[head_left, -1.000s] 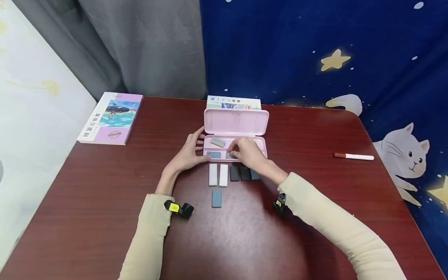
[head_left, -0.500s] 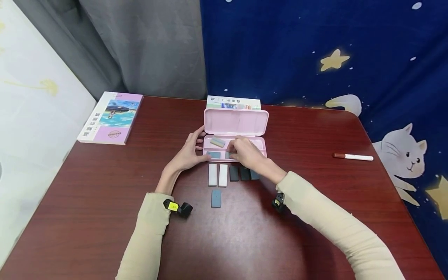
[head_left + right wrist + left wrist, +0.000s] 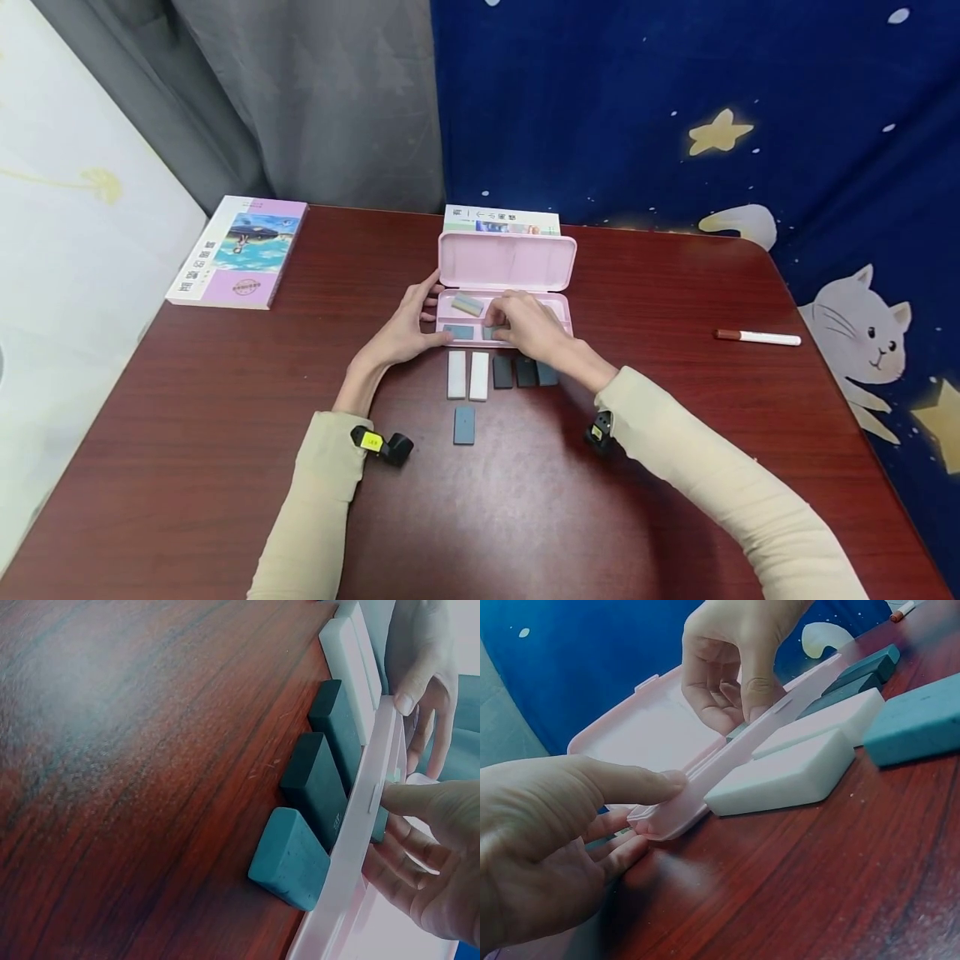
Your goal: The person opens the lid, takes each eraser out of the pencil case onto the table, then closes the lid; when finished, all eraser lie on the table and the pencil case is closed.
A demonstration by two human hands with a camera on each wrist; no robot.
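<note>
A pink pencil case (image 3: 507,261) lies with its lid up at the middle of the table. At its left end my left hand (image 3: 405,327) holds it, thumb (image 3: 649,785) on the front rim and fingers around the end. My right hand (image 3: 531,327) reaches into the front of the case and pinches a blue-grey eraser (image 3: 379,825), mostly hidden by the fingers. Another blue-grey eraser (image 3: 459,332) lies in the front left compartment, and a striped eraser (image 3: 467,305) rests slanted in the back one.
Before the case stand white erasers (image 3: 456,375) and dark erasers (image 3: 502,372) in a row, with a single blue-grey eraser (image 3: 464,426) nearer. One book (image 3: 502,220) is behind the lid, another book (image 3: 240,254) at the far left. A marker (image 3: 757,337) lies right.
The right hand's fingers have shifted very slightly left over the eraser in the case. My left hand and the other things stay in place.
</note>
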